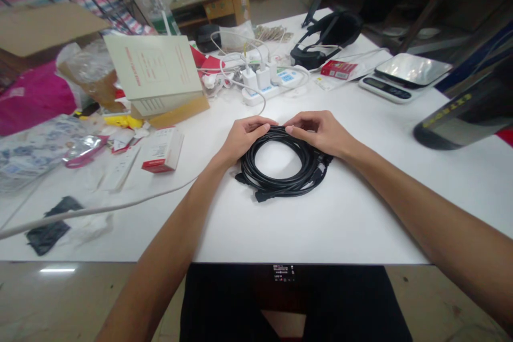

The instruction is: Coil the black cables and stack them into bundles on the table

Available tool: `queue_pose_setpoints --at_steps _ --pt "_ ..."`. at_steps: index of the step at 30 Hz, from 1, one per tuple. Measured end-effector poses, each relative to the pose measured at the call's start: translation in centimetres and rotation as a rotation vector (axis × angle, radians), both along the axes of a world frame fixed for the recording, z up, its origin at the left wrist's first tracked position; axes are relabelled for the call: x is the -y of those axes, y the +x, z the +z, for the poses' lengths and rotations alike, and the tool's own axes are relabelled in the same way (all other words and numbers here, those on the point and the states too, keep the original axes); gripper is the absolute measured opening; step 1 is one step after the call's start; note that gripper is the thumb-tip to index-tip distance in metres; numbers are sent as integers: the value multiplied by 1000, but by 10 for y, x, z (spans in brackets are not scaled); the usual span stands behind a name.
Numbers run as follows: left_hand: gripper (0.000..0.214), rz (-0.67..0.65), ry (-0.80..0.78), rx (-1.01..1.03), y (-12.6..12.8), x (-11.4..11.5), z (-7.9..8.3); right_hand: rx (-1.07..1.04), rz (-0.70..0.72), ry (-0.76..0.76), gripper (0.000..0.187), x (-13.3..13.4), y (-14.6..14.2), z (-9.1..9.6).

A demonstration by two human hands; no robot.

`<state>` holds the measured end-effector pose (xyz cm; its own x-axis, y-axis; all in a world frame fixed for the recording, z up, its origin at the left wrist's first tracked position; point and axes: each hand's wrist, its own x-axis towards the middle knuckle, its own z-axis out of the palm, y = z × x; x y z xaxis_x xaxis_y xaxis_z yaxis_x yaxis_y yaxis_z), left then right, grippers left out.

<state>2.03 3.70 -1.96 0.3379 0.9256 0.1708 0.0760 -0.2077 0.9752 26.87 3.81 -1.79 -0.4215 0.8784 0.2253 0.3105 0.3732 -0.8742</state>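
Observation:
A black cable (250, 166) lies coiled in a ring on the white table (308, 224), its dark plugs showing at the near side and a lighter connector at the right. My left hand (249, 136) is closed on the far left part of the coil, thumb against the strands. Opposite it, my right hand (316, 131) pinches the far right part, thumb and fingers round the bundle. The fingertips of both hands come close together at the coil's far edge, and some fingers are hidden behind the cable.
Beyond the coil sits a white power strip (260, 97) with chargers. A small red-and-white box (163, 150) and a grey cord (132, 204) are at left. On the right are a kitchen scale (412, 72) and a dark cylinder (460, 117). A headset (326, 37) stands behind.

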Motion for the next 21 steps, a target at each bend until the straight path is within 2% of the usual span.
queue_pose_setpoints --at_steps 5,8,10,13,21 --pt "43 40 -36 66 9 2 -1 -124 -176 -21 60 -7 5 1" --pt "45 145 -98 215 7 -3 -3 -329 -321 -51 64 -17 8 -4" --pt "45 224 -133 296 2 -9 -4 -459 -374 -125 69 -21 9 -5" --pt "46 282 -162 352 -4 -15 -6 -563 -368 -218 71 -22 10 -4" --pt "51 245 -165 304 -2 -16 -7 -526 -353 -200 74 -20 10 -3"
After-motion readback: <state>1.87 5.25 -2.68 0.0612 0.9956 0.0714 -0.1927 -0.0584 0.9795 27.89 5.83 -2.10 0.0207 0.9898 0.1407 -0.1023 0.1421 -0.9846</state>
